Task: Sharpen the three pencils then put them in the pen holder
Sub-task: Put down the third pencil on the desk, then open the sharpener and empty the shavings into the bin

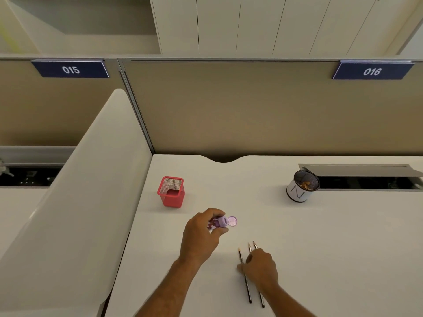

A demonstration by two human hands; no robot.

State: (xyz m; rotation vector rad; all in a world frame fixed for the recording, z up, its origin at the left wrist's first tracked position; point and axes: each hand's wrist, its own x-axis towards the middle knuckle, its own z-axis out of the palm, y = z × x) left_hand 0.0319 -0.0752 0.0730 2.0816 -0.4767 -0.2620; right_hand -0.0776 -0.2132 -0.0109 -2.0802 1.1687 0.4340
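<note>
My left hand (201, 234) grips a purple pencil sharpener (223, 221), whose round lid hangs open to the right. Three dark pencils (246, 280) lie side by side on the white desk, tips pointing away from me. My right hand (259, 267) rests on top of them with its fingers curled over their middles; whether it grips one I cannot tell. A red mesh pen holder (171, 192) stands upright at the far left of the desk, apart from both hands.
A black mesh cup with a white paper band (299, 186) holds shavings at the far right. Behind it is an open cable tray with a raised flap (357, 170). A beige partition (251, 106) closes the back; a white divider (91, 179) borders the left edge.
</note>
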